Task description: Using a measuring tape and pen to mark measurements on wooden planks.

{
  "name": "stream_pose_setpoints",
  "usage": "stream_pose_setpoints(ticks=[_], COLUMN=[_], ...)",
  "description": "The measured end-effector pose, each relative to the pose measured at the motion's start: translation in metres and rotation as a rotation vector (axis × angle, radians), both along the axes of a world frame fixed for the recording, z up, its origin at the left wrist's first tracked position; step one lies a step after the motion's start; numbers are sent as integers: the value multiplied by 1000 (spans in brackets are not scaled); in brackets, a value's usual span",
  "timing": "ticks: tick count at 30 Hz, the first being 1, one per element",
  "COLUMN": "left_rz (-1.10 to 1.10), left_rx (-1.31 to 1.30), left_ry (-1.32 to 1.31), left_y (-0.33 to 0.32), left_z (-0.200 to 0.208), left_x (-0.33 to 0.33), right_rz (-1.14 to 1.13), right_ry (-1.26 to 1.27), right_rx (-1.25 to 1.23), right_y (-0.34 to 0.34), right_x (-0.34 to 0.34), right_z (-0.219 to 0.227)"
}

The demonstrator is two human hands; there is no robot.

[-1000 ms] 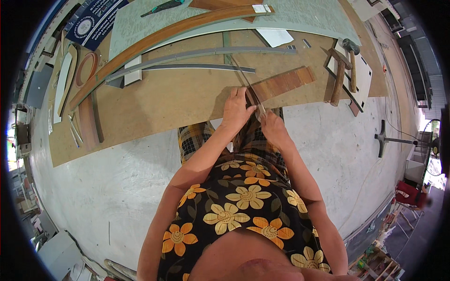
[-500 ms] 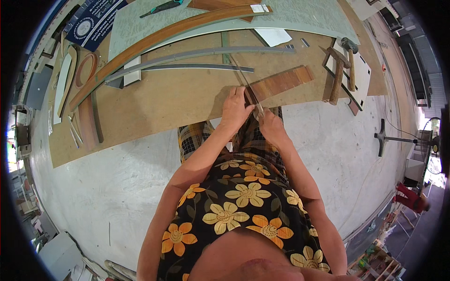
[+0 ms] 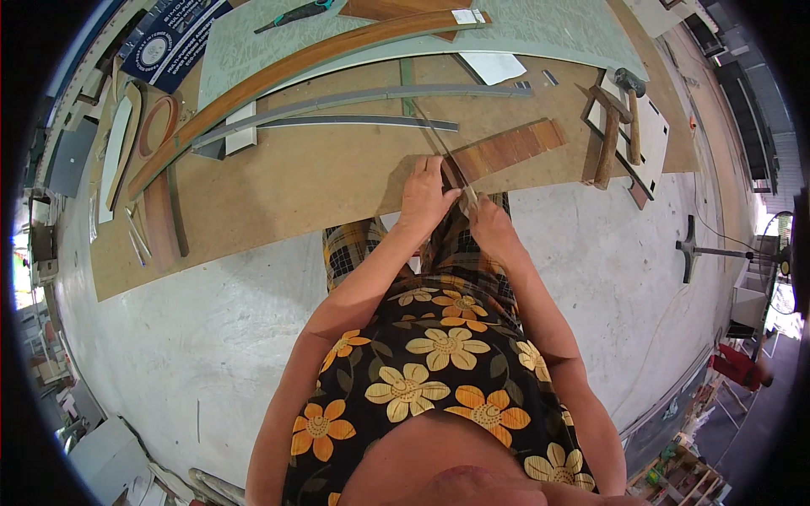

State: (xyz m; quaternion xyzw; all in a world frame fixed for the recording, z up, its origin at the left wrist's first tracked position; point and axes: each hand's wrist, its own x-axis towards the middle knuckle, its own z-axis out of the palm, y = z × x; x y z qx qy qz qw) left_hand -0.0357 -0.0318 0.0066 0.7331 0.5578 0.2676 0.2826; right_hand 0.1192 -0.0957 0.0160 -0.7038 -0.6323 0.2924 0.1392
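Observation:
At the near edge of the table, my left hand (image 3: 424,196) grips the end of a brown wood-grain strip (image 3: 510,150), fingers on top and thumb toward the edge. The strip reaches out to the right across the table. My right hand (image 3: 490,224) is closed around the handle of a hand saw (image 3: 437,135), beside my left thumb. The saw's long thin blade, seen almost edge-on, points away from me and lies across the strip next to my left fingers. My fingers hide most of the handle.
Long curved grey strips (image 3: 337,103) and a brown plank (image 3: 278,67) lie beyond my hands. Two hammers (image 3: 609,139) rest on a white panel at the right. A green-handled tool (image 3: 295,15) lies on the pale sheet (image 3: 557,29). A fan (image 3: 780,253) stands far right.
The saw and my right hand have shifted very slightly. My left hand stays on the strip, and the other things on the table lie as before.

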Motion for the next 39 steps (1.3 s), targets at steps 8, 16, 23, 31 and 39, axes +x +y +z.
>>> stream_pose_setpoints(ticks=[8,16,23,31,39], left_rz=[7,12,9,-24,9], left_rx=[-5,3,-8,-71,-6], left_ry=[-2,14,-6,29,15], left_y=[-1,-2,-1,0,0], left_z=[-4,-4,-3,2,-1], left_x=[0,0,-1,0,-1], right_rz=[-18,13,-37,7,-66], right_ry=[52,15,46,50,99], right_rx=[-69,-4,-24,-21,-108], right_y=[-55,5,-49,6,-53], right_x=[15,-5,15,-1,14], right_z=[28,8,15,2,30])
